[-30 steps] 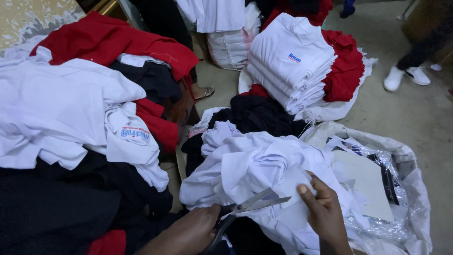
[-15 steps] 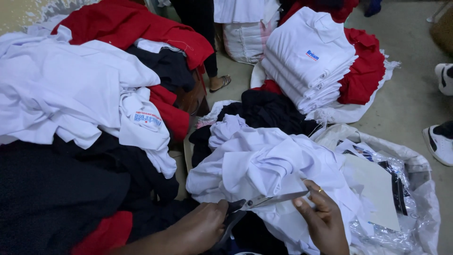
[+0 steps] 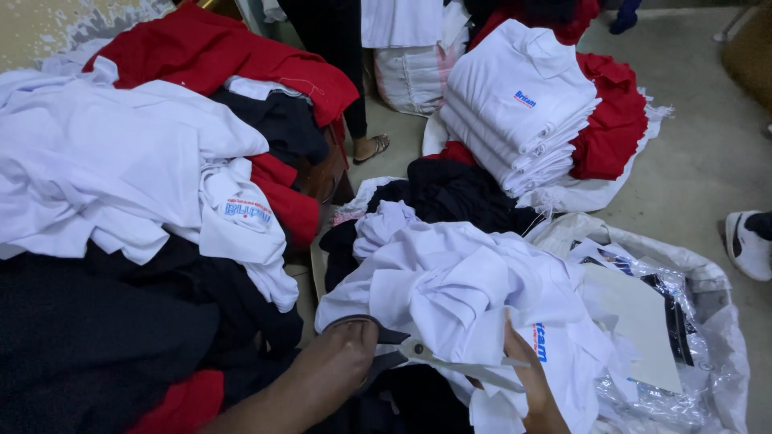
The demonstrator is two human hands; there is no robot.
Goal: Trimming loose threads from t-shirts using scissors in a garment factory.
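At the bottom centre of the frame, the left hand (image 3: 342, 362) gripped the dark handles of the scissors (image 3: 426, 358), fingers curled through the loops. The blades lay nearly closed against the white shirt (image 3: 458, 281). The right hand (image 3: 527, 378) pinched a fold of that shirt just beside the blades.

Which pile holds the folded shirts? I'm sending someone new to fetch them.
Look past the hands working scissors on a crumpled white shirt to the concrete floor beyond. The folded white shirts sit there against red cloth: the only squared, layered stack among loose heaps.
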